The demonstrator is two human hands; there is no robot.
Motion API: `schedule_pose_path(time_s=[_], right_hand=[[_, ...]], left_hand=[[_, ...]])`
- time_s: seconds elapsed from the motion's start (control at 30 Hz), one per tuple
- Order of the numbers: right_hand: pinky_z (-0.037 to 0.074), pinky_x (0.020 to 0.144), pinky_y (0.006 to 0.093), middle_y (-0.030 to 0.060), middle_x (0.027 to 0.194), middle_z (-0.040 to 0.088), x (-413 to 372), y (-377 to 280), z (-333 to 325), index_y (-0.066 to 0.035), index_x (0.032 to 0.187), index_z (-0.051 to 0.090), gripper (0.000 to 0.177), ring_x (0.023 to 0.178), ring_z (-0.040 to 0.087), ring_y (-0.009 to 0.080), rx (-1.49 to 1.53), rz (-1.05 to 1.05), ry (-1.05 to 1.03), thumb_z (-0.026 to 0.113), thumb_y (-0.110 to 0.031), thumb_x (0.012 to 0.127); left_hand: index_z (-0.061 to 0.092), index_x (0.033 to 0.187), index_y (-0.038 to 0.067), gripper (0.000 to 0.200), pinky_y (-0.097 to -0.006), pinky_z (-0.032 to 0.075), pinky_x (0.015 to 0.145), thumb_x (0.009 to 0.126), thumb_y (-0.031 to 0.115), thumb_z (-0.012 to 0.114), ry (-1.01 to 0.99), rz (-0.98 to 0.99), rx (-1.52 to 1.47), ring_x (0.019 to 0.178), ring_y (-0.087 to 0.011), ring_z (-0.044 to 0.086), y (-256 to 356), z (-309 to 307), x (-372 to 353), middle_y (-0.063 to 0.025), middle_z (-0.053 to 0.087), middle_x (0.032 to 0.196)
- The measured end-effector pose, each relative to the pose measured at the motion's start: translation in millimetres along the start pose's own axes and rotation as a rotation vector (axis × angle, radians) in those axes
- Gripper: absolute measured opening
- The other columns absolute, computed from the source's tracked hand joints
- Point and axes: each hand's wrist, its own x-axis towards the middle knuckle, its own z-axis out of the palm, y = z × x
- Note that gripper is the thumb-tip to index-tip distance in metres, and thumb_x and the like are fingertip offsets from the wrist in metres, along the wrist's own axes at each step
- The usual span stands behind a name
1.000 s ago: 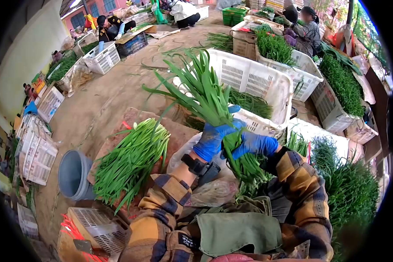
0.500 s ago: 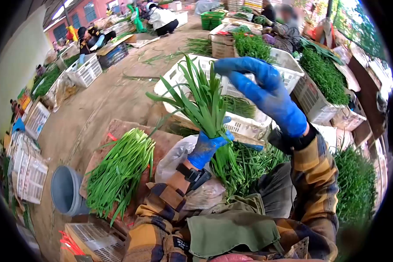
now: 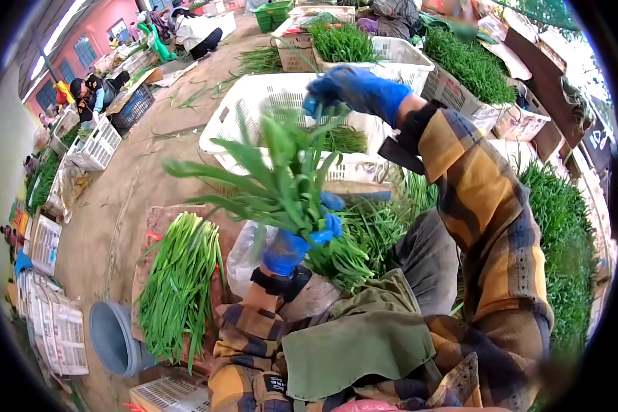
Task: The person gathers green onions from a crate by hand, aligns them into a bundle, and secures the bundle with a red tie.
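Head view: a bunch of long green leaves (image 3: pixel 281 185) is gripped near its lower stalks by the left hand (image 3: pixel 294 245), blue-gloved and clenched tight round it, at frame centre. The bunch is held tilted, with leaves fanned toward the upper left and partly blurred. The right hand (image 3: pixel 353 89), also blue-gloved, is raised at top centre with fingers curled down at the leaf tips; whether a leaf is pinched cannot be told. A white crate (image 3: pixel 254 117) is seen behind the bunch. A flat pile of greens (image 3: pixel 178 275) is laid on a brown board (image 3: pixel 161 220) at lower left, with a grey bucket (image 3: pixel 113 340) just beside the board. A clear plastic bag (image 3: pixel 244 254) is placed between the pile and the left wrist. An olive cloth (image 3: pixel 357 343) is spread over the lap. A heap of greens (image 3: pixel 563 240) is piled at the right edge. Other people (image 3: pixel 93 93) are seated at upper left.
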Motion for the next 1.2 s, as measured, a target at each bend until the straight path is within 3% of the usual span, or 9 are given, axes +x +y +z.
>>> schedule_pose_path(time_s=[0.13, 0.27, 0.47, 0.6, 0.83, 1.0, 1.07, 1.13, 1.2], right_hand=[[0.049, 0.062, 0.0235, 0.0038, 0.084, 0.067, -51.6, -9.6, 36.6, -0.007, 0.096, 0.066, 0.025, 0.067, 0.062, 0.013, 1.0, 0.885, 0.226, 0.056, -0.03, 0.091], [0.053, 0.068, 0.026, 0.0087, 0.084, 0.068, -75.2, -24.1, 50.6, -0.001, 0.094, 0.066, 0.028, 0.071, 0.065, 0.0162, 1.224, 0.757, 0.358, 0.06, -0.027, 0.089], [0.052, 0.071, 0.0248, 0.0064, 0.089, 0.069, -69.1, -34.6, 46.7, -0.001, 0.097, 0.067, 0.028, 0.075, 0.065, 0.0132, 1.002, 0.464, 0.426, 0.055, -0.026, 0.092], [0.052, 0.07, 0.0231, 0.0056, 0.089, 0.069, -68.7, -47.5, 55.5, -0.001, 0.095, 0.067, 0.029, 0.074, 0.064, 0.0116, 1.055, 0.46, 0.443, 0.053, -0.026, 0.094], [0.05, 0.079, 0.0252, 0.0051, 0.091, 0.068, -79.8, 14.5, -15.4, -0.005, 0.097, 0.066, 0.032, 0.085, 0.064, 0.0138, 0.793, 0.374, 0.894, 0.046, -0.03, 0.097], [0.052, 0.078, 0.0309, 0.0097, 0.099, 0.065, -75.3, -22.8, -35.7, -0.002, 0.114, 0.057, 0.036, 0.086, 0.064, 0.0158, 0.868, 0.359, 0.702, 0.044, -0.031, 0.097], [0.046, 0.068, 0.0229, 0.0019, 0.092, 0.06, -66.5, -52.4, -30.8, -0.006, 0.115, 0.058, 0.033, 0.08, 0.058, 0.0109, 0.701, 0.418, 0.441, 0.048, -0.031, 0.096], [0.041, 0.066, 0.0172, -0.003, 0.094, 0.06, -48.4, -84.4, -10.5, -0.01, 0.11, 0.062, 0.034, 0.083, 0.054, 0.0062, 0.549, 0.133, 0.281, 0.053, -0.037, 0.092], [0.041, 0.067, 0.0166, -0.002, 0.1, 0.063, -34.3, -109.7, 2.7, -0.009, 0.109, 0.063, 0.034, 0.08, 0.052, 0.0046, 0.754, 0.135, 0.154, 0.055, -0.037, 0.092]], left_hand=[[0.026, 0.143, 0.006, 0.088, -0.0306, 0.054, 0.067, 0.068, 0.008, 0.072, 0.096, 0.066, -0.153, 0.078, -0.0171, 0.061, 16.1, -19.0, -6.4, -0.0127, 0.056, 0.111], [0.031, 0.14, 0.002, 0.086, -0.0336, 0.051, 0.076, 0.065, 0.011, 0.071, 0.172, 0.021, -0.207, 0.076, -0.0168, 0.06, 9.6, -41.3, -17.9, -0.0147, 0.056, 0.114], [0.041, 0.129, 0.0, 0.059, -0.0431, 0.052, 0.078, 0.075, 0.012, 0.062, 0.417, -0.105, -0.381, 0.084, -0.0256, 0.06, -15.3, -73.1, -32.4, -0.0159, 0.06, 0.105], [0.041, 0.134, 0.0, 0.06, -0.0309, 0.051, 0.081, 0.076, 0.003, 0.057, 0.543, -0.052, -0.356, 0.085, -0.018, 0.061, 1.4, -53.4, -22.8, -0.0134, 0.06, 0.109], [0.047, 0.127, -0.003, 0.05, -0.0323, 0.051, 0.084, 0.077, 0.002, 0.056, 0.56, -0.085, -0.125, 0.095, -0.022, 0.063, -0.8, -52.4, -19.9, -0.0178, 0.061, 0.11], [0.058, 0.11, -0.004, 0.034, -0.0306, 0.053, 0.078, 0.076, -0.005, 0.061, 0.632, -0.031, -0.021, 0.089, -0.0206, 0.063, 2.5, -33.0, 3.9, -0.0128, 0.064, 0.103], [0.06, 0.108, -0.003, 0.032, -0.0294, 0.053, 0.075, 0.076, -0.004, 0.062, 0.613, -0.044, 0.01, 0.085, -0.0183, 0.063, -3.8, -32.9, 13.3, -0.0103, 0.065, 0.098], [0.062, 0.104, -0.002, 0.029, -0.0273, 0.051, 0.069, 0.075, 0.0, 0.066, 0.631, -0.091, 0.079, 0.075, -0.0141, 0.061, -2.6, -25.3, 20.4, -0.0062, 0.066, 0.091], [0.063, 0.103, -0.001, 0.029, -0.0272, 0.05, 0.066, 0.075, 0.003, 0.067, 0.616, -0.107, 0.079, 0.074, -0.0132, 0.06, -7.6, -22.9, 22.9, -0.0052, 0.065, 0.089]])
